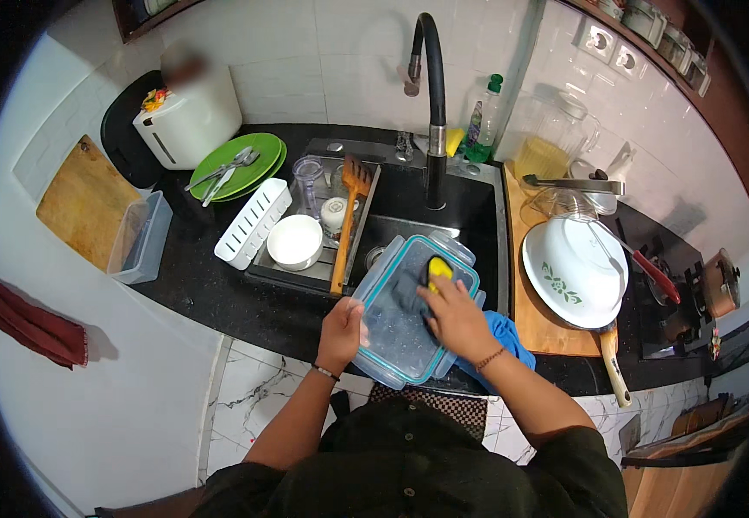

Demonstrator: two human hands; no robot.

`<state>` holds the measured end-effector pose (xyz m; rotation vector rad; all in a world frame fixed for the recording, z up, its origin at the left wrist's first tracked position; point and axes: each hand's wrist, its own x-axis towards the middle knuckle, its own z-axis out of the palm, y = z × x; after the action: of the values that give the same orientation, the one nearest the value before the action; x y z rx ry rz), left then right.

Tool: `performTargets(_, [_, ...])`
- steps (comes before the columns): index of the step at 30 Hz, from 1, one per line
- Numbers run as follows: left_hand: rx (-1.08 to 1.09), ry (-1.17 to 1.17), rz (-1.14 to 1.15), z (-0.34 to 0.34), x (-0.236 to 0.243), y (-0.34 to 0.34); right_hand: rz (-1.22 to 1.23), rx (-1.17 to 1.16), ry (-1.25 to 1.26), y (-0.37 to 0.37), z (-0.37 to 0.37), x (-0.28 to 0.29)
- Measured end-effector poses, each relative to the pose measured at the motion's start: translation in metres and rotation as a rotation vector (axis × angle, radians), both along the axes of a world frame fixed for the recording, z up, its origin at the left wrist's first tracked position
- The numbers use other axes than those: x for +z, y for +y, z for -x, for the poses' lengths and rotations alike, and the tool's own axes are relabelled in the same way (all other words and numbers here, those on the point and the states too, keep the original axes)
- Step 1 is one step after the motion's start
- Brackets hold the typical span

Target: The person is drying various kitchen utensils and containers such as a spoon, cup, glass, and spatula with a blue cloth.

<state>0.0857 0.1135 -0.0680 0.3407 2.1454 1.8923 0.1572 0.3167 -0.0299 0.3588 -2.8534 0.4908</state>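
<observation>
My left hand [340,335] is closed on the left edge of a clear plastic container lid [392,332] with a teal seal and flip-down side clips. The lid is tilted over the front of the black sink [484,224]. On its upper right part lies a yellow sponge [440,268] with a dark side, pressed there by my right hand [461,321]. The right fingers are curled over the sponge and partly hide it. A blue cloth [508,338] lies at the sink's front edge, beside my right wrist.
A black faucet [436,112] arches over the sink. Left of it, a drying tray holds a white bowl [295,242], a glass and a wooden spatula [343,246]. Green plates [235,155] sit farther left. At right, a wooden board [525,315] carries an upturned white basin [582,268].
</observation>
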Motion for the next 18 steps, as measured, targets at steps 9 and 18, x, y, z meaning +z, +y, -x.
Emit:
performTargets(9, [0.08, 0.613, 0.11, 0.008, -0.017, -0.006, 0.075, 0.255, -0.057, -0.022, -0.015, -0.001])
performTargets(18, [-0.005, -0.042, -0.008, 0.006, -0.009, -0.003, 0.102, -0.028, 0.031, -0.036, -0.004, -0.013])
